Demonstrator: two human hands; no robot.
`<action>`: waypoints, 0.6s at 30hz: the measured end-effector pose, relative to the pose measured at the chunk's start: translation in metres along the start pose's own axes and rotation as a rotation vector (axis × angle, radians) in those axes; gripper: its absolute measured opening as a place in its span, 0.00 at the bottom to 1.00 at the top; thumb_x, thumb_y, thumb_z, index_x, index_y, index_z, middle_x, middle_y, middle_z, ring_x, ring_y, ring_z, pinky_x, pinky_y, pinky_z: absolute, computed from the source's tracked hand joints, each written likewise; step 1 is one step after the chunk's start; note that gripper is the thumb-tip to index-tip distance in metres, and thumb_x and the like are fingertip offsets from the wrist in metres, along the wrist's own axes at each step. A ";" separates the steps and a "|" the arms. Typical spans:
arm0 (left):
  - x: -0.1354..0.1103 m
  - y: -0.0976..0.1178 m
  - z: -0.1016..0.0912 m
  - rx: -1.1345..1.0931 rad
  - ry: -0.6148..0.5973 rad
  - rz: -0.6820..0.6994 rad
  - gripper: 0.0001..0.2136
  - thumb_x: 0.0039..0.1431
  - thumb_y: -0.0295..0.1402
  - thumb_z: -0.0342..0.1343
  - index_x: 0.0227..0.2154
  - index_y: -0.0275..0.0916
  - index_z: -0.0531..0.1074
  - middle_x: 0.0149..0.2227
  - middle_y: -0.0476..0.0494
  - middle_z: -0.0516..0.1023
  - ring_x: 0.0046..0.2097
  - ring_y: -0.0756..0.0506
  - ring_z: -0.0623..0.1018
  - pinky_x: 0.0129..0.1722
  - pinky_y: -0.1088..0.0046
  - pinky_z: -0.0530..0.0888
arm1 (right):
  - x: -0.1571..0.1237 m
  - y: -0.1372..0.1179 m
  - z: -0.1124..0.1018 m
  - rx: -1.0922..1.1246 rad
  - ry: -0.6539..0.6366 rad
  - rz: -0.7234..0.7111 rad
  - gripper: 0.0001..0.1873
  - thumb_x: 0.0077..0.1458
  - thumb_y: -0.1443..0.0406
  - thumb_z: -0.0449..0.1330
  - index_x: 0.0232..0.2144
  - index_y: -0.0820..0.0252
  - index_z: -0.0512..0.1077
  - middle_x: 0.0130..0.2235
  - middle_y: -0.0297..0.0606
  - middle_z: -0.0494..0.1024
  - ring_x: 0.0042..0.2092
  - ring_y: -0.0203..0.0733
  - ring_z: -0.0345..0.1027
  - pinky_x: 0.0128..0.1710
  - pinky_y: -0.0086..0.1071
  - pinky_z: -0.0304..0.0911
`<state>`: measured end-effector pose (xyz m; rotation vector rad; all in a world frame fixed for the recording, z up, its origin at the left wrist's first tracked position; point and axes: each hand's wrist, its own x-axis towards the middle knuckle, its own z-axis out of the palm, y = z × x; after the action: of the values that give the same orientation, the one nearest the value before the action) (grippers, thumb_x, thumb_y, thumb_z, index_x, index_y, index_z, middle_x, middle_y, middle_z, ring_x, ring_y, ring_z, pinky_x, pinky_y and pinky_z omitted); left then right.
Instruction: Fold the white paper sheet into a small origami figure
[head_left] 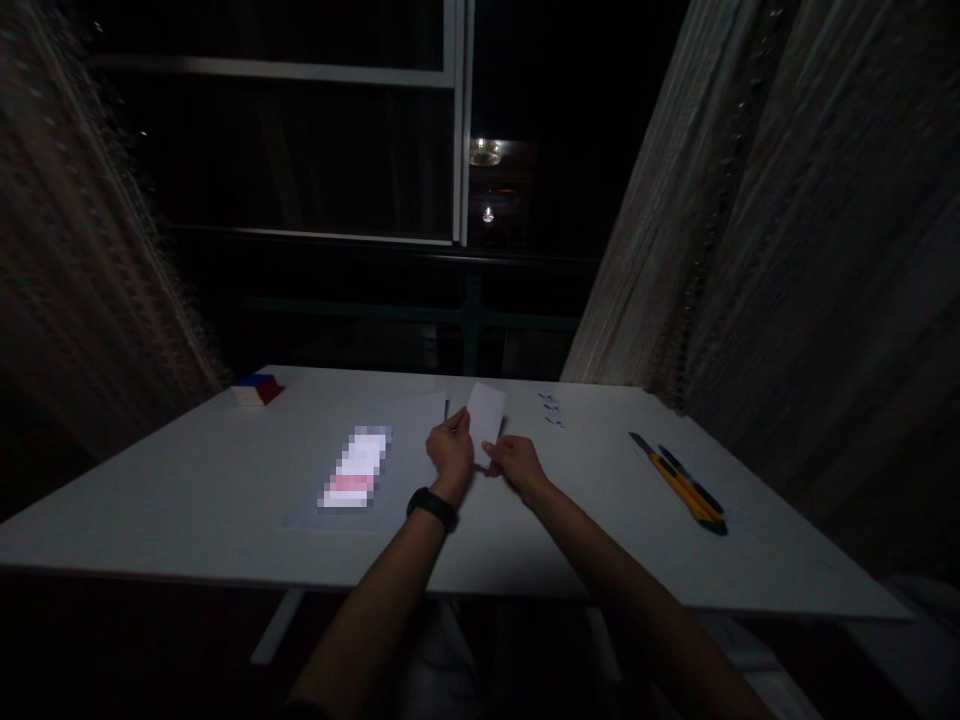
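Observation:
Both my hands meet over the middle of a white table [187,500] and hold a small white card or folded slip of paper [486,412] upright between them. My left hand [450,452], with a black watch on its wrist, pinches the card's left edge. My right hand [514,462] grips its lower right corner with curled fingers. A larger white sheet [409,420] lies flat just left of my hands, with a blurred white and pink patch on it.
A yellow and black utility knife [679,485] and a dark pen lie at the table's right. A small red, white and blue block [255,388] sits at the far left corner. Tiny dark bits [551,410] lie behind the card. Curtains hang either side of a dark window.

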<state>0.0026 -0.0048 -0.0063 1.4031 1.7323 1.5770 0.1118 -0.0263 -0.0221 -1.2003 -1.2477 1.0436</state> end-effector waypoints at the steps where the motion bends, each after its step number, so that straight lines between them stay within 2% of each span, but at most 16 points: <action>1: 0.000 0.001 0.000 0.003 -0.003 0.003 0.13 0.54 0.35 0.53 0.40 0.39 0.75 0.39 0.40 0.78 0.40 0.42 0.77 0.37 0.71 0.70 | 0.000 -0.001 0.000 0.019 0.007 0.000 0.18 0.36 0.56 0.64 0.13 0.60 0.63 0.12 0.31 0.68 0.15 0.33 0.61 0.16 0.26 0.57; 6: -0.001 0.001 0.000 0.003 -0.009 0.020 0.13 0.54 0.35 0.52 0.40 0.39 0.75 0.38 0.39 0.78 0.40 0.42 0.77 0.37 0.71 0.70 | 0.000 -0.002 0.003 0.124 0.034 0.002 0.19 0.28 0.58 0.68 0.15 0.60 0.62 0.12 0.28 0.66 0.15 0.32 0.60 0.15 0.26 0.56; 12: 0.001 0.000 0.002 0.002 0.005 0.022 0.13 0.55 0.36 0.52 0.40 0.38 0.75 0.40 0.39 0.78 0.42 0.42 0.77 0.40 0.70 0.70 | 0.002 0.004 0.001 0.136 -0.067 0.008 0.21 0.24 0.62 0.70 0.22 0.62 0.65 0.13 0.26 0.67 0.15 0.31 0.59 0.15 0.25 0.55; 15: 0.002 -0.001 0.002 -0.003 0.005 0.020 0.13 0.55 0.36 0.51 0.40 0.38 0.75 0.39 0.39 0.78 0.41 0.42 0.77 0.39 0.70 0.70 | 0.003 0.005 -0.001 0.117 -0.133 -0.006 0.23 0.26 0.61 0.70 0.26 0.62 0.65 0.13 0.25 0.67 0.15 0.32 0.60 0.16 0.26 0.56; 18: 0.002 -0.001 0.001 -0.006 0.011 0.015 0.13 0.54 0.36 0.52 0.40 0.38 0.75 0.39 0.39 0.78 0.40 0.42 0.77 0.38 0.70 0.70 | 0.003 0.006 -0.001 0.097 -0.192 -0.009 0.24 0.32 0.60 0.67 0.32 0.60 0.62 0.14 0.25 0.68 0.15 0.33 0.60 0.15 0.26 0.56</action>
<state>0.0027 -0.0022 -0.0065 1.4102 1.7261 1.5993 0.1131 -0.0226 -0.0278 -1.0387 -1.3326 1.2217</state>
